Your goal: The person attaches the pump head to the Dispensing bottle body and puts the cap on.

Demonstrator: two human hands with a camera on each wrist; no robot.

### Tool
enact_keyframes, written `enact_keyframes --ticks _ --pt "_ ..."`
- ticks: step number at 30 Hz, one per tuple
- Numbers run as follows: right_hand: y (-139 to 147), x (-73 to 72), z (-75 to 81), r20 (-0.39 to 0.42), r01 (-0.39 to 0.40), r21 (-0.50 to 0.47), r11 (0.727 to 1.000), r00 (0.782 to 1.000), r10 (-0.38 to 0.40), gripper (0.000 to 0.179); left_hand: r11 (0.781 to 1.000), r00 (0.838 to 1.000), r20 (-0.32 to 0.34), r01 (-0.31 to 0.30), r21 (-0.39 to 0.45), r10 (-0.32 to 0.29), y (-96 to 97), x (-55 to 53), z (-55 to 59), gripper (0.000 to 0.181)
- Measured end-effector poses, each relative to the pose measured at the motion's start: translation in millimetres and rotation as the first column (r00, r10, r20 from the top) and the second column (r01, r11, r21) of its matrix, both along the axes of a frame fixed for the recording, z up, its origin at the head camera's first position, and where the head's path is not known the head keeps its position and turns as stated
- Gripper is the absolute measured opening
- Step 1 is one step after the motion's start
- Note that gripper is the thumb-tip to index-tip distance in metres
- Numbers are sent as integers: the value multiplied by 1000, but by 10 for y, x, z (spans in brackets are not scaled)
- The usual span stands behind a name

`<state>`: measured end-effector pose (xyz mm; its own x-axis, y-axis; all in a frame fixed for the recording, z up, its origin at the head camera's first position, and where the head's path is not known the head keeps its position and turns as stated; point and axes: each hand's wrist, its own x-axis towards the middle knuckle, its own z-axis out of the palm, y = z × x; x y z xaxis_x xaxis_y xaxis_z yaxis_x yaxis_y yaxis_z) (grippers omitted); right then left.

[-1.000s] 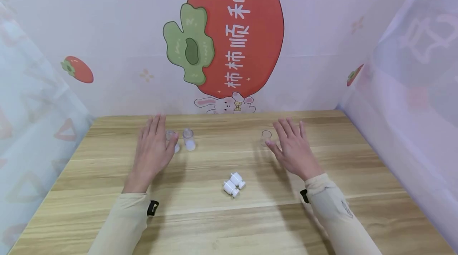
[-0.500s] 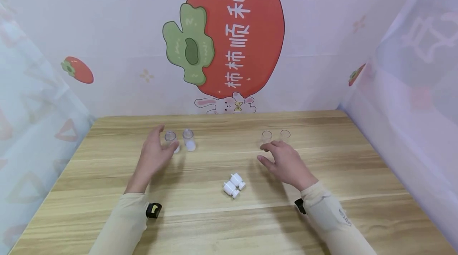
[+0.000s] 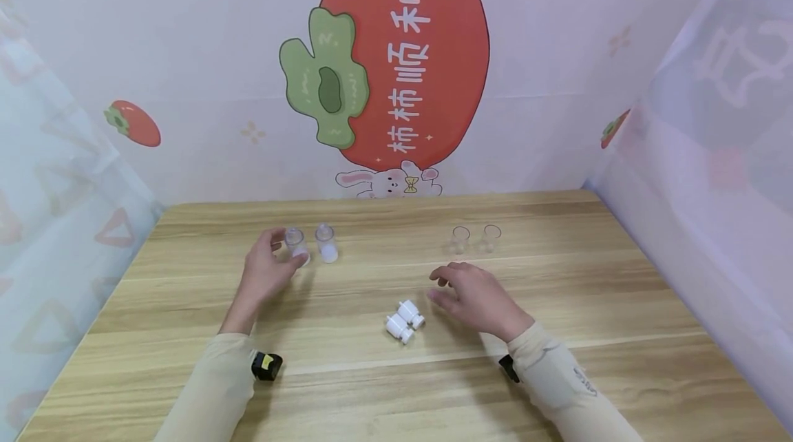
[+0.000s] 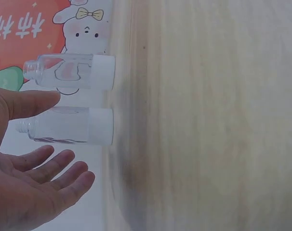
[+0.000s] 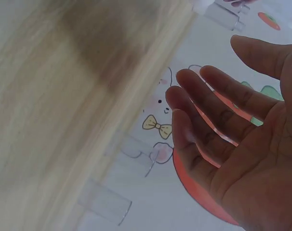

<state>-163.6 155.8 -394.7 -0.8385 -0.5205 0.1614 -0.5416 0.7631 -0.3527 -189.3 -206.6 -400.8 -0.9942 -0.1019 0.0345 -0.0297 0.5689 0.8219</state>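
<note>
My left hand (image 3: 263, 273) is beside the left clear bottle (image 3: 297, 242), its thumb and fingers spread to either side. In the left wrist view a gap shows between the curved fingers and that bottle (image 4: 69, 126). A second clear bottle (image 3: 327, 244) stands just right of it; both have narrow necks and white bases. My right hand (image 3: 477, 299) hovers above the table, fingers relaxed and holding nothing. Just left of it lie two white pump-head-like pieces (image 3: 399, 325) (image 3: 410, 312), side by side. In the right wrist view the palm (image 5: 261, 168) is bare.
Two clear open-topped cups or covers (image 3: 460, 240) (image 3: 491, 238) stand at the back right of the wooden table (image 3: 384, 394). A printed cloth (image 3: 533, 49) rises behind the table, and a hanging sheet (image 3: 712, 153) borders its right side.
My right hand has moved left and toward me, from the clear cups to near the white pieces. My left hand has come down and back beside the left bottle, its fingers curving in.
</note>
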Motion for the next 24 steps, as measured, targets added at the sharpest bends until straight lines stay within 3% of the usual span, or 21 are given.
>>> enact_keyframes --ticks 10,24 --pt "-121 41 -42 43 -73 -7 997 996 74 28 999 999 -30 -19 36 20 24 -95 -91 64" --pt "-202 72 -81 76 -78 2 997 994 77 32 997 999 -26 -47 55 48 42 -159 -163 55"
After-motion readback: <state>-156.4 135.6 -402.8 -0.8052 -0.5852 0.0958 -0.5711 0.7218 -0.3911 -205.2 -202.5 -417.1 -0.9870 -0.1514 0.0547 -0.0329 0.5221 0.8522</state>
